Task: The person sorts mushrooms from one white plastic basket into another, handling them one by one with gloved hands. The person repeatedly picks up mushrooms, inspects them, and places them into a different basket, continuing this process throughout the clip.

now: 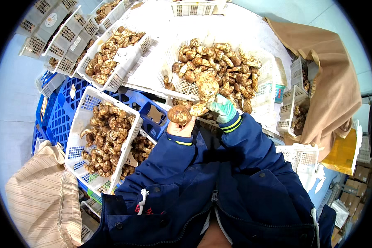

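Observation:
My bare left hand [180, 129] grips a round brown-capped mushroom [179, 114], which looks like a matsutake. Its pale stem points right, towards my right hand [223, 108], which wears a white and green knit glove. The gloved fingers close around a larger pale-brown mushroom [207, 86], and the glove's thumb side touches the stem of the other one. How far those fingers wrap behind is hidden. Just beyond both hands is a white plastic crate [265, 93] with many loose mushrooms [217, 59] in it.
Left of me, a tilted white crate [73, 148] of mushrooms leans over blue plastic crates [62, 114]. Another filled crate [90, 60] with a paper tag sits on the white table [152, 28]. Brown cloth [331, 71] drapes over crates at right; striped cloth [43, 192] hangs lower left.

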A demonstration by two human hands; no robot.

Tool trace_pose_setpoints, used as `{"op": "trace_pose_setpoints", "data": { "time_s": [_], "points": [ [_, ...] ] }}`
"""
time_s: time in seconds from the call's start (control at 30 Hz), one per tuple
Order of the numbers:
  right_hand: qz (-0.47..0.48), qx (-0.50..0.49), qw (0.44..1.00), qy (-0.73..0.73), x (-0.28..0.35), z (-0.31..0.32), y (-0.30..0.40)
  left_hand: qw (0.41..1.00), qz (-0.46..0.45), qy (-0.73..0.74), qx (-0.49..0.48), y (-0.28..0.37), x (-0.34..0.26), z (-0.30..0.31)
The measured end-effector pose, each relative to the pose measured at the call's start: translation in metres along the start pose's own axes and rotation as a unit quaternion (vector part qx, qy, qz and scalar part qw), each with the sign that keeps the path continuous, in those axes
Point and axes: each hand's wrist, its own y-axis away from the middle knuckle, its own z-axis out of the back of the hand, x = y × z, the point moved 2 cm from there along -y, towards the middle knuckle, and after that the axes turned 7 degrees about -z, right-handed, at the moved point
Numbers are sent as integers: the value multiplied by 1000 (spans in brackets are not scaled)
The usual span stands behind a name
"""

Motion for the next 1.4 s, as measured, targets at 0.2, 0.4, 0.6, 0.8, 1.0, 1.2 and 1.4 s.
{"op": "trace_pose_setpoints", "data": {
  "time_s": [0.2,0.4,0.6,0.8,1.0,1.2,1.4],
  "points": [
    [-59,133,943,-300,16,-4,-2,987,95,107,-75,-27,-48,45],
    [-64,126,924,-356,15,15,12,945,156,-38,-285,-41,-72,230],
    [-57,125,929,-344,12,13,15,866,142,22,-479,-27,-73,309],
    [-55,100,947,-299,12,10,17,981,76,-94,-150,-41,-58,212],
    [-45,42,998,10,20,-11,15,989,22,29,144,-6,-70,23],
    [43,110,975,191,29,-56,40,988,83,101,76,-6,-37,1],
    [31,110,987,115,36,-48,45,883,231,408,10,-10,-35,36]
  ]
}}
